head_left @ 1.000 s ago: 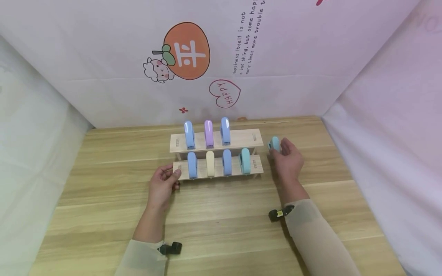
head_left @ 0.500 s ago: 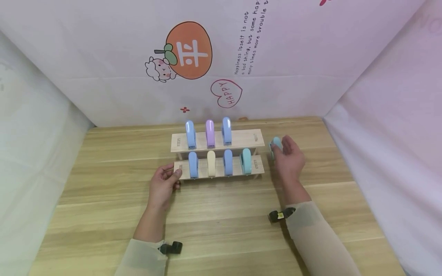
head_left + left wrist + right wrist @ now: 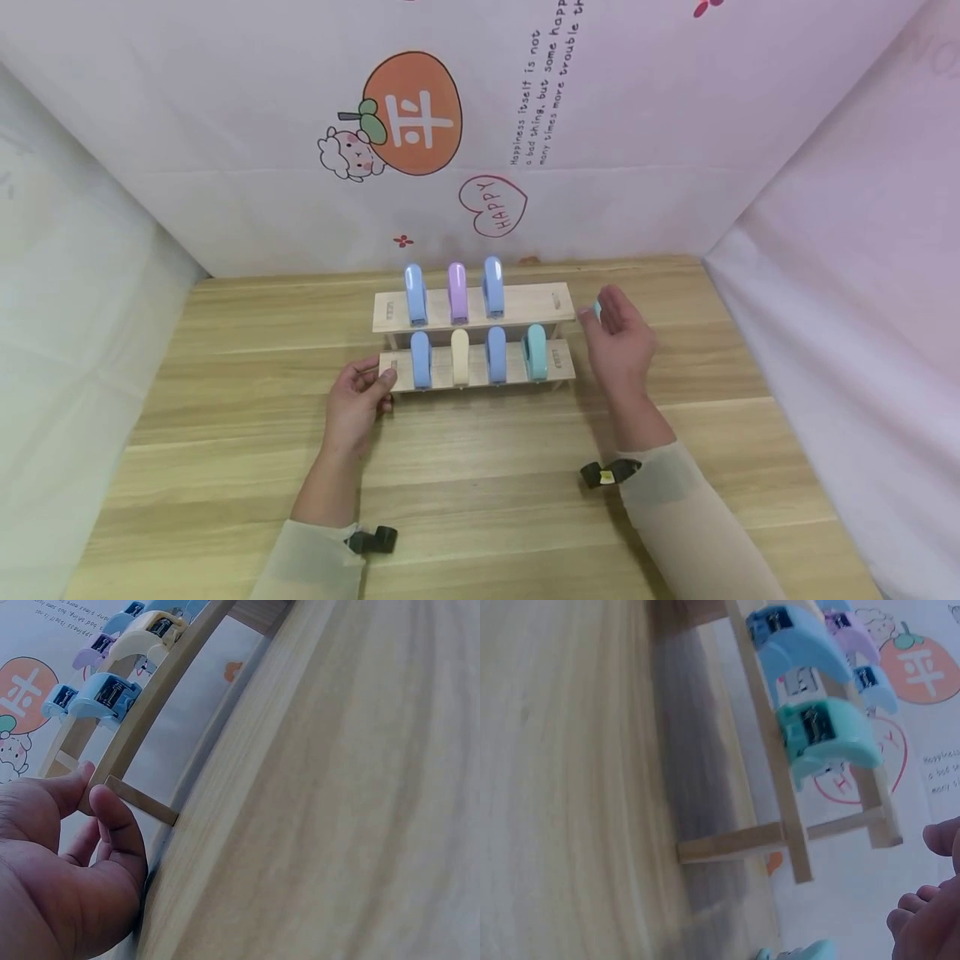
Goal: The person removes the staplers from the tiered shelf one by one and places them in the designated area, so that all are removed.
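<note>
My left hand (image 3: 354, 408) pinches the left end of a two-tier wooden rack (image 3: 390, 367) between thumb and fingers. The left wrist view shows the thumb over the end of the board (image 3: 142, 720). My right hand (image 3: 624, 346), fingers extended and holding nothing, is just beyond the rack's right end. Behind its fingers shows a sliver of a teal stapler (image 3: 597, 308); the right wrist view has that small stapler (image 3: 806, 951) at its bottom edge, apart from the hand. Another teal stapler (image 3: 536, 353) stands at the right of the lower tier.
On the lower tier also stand two blue staplers and a cream stapler (image 3: 460, 358). A purple stapler (image 3: 457, 293) sits between two blue ones on the upper tier. White printed cloth (image 3: 262, 167) encloses the wooden tabletop (image 3: 465, 492) at the back and sides.
My right hand has let go of the teal stapler, its fingers straightening and moving slightly up and left toward the rack. My left hand keeps its pinch on the rack.
</note>
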Motion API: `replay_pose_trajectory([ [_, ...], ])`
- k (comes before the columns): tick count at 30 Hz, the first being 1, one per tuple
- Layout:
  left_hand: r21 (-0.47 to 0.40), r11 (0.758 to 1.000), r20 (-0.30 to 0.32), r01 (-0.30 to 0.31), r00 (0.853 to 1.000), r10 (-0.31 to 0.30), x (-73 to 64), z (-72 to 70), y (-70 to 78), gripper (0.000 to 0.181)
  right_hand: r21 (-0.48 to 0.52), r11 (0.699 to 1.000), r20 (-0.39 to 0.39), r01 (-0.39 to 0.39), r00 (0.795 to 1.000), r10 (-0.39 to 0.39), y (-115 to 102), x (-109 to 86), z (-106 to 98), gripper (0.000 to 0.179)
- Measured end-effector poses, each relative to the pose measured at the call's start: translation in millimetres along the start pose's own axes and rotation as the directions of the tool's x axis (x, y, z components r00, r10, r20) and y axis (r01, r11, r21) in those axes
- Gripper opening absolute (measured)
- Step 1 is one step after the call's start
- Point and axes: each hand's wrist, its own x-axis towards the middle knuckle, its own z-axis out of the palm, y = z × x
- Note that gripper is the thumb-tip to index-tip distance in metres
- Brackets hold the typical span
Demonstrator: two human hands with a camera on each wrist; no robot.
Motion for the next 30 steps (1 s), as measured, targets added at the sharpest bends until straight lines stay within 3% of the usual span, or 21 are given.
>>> replay_pose_trajectory([
  [18,0.005,1.0,0.01,-0.004,1.0,0.004,0.8,-0.4,3.3,0.048,-0.013,1.0,0.095,0.025,0.995,-0.024,-27,-12.8,22,0.068],
  [22,0.0,1.0,0.007,-0.002,1.0,0.002,-0.1,-0.5,2.7,0.046,-0.073,0.997,0.135,0.02,0.991,-0.01,-30,-16.4,27,0.069],
  [30,-0.004,1.0,0.001,0.002,1.0,-0.002,-1.1,-0.4,1.6,0.047,-0.111,0.988,0.187,0.103,0.979,-0.081,-34,-24.3,36,0.069],
])
